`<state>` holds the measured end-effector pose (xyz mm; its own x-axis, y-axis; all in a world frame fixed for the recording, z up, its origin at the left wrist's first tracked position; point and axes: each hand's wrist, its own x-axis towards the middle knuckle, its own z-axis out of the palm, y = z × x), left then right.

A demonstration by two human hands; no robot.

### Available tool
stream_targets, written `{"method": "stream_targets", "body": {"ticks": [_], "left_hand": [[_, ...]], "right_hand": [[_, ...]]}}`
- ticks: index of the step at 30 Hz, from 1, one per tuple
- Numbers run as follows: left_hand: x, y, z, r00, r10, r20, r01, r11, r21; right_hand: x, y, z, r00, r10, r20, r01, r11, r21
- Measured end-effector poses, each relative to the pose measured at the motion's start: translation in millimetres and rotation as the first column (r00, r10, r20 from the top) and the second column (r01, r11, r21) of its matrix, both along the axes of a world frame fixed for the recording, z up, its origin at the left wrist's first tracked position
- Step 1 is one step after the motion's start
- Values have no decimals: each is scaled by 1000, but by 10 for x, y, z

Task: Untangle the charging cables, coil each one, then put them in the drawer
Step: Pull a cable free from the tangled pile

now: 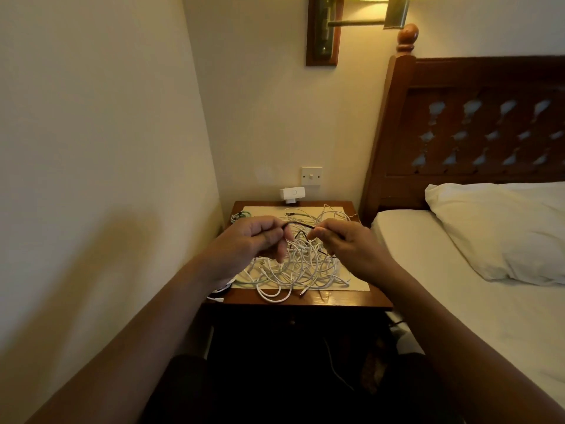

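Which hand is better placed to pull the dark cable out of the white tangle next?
Probably the right hand: the dark cable seems to drop from it into the white tangle. The left hand pinches the other side and can hold it steady.

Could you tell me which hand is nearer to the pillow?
Right. The right hand sits left of the pillow; the left hand is farther left. Both pinch the dark cable.

nightstand (336,299): glossy wood | cables (301,264): smooth plastic, probably | headboard (477,117): dark wood | pillow (501,228): cloth
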<state>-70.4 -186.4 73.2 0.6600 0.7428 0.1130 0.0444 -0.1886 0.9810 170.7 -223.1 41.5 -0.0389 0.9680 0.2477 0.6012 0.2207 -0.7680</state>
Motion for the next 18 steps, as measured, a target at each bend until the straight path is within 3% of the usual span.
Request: {"method": "stream_targets", "body": {"ticks": [2, 4, 7, 10, 13, 16, 18], "left_hand": [[27, 28, 55, 953, 65, 296, 20, 961, -275], [45, 88, 131, 849, 173, 499, 69, 900, -430], [108, 165, 154, 809, 245, 534, 15, 900, -436], [195, 212, 48, 846, 286, 450, -135, 931, -339], [197, 211, -87, 922, 319, 220, -312, 948, -67], [128, 171, -189, 976, 206, -69, -192, 967, 169], [84, 87, -191, 987, 53, -155, -40, 996, 84]], "right_hand": [[-89, -37, -71, 999, 33, 27, -30, 992, -124], [-195, -96, -181, 996, 82, 47, -70, 971, -228], [-337, -226, -181, 972, 153, 177, -116, 973, -202], [-511, -335, 2, 932, 259, 254, -213, 958, -194], [-622, -391, 209, 902, 278, 330, -248, 960, -132], [-522, -314, 414, 915, 144, 378, -175, 983, 47], [-392, -222, 513, 922, 61, 383, -133, 977, 165]]}}
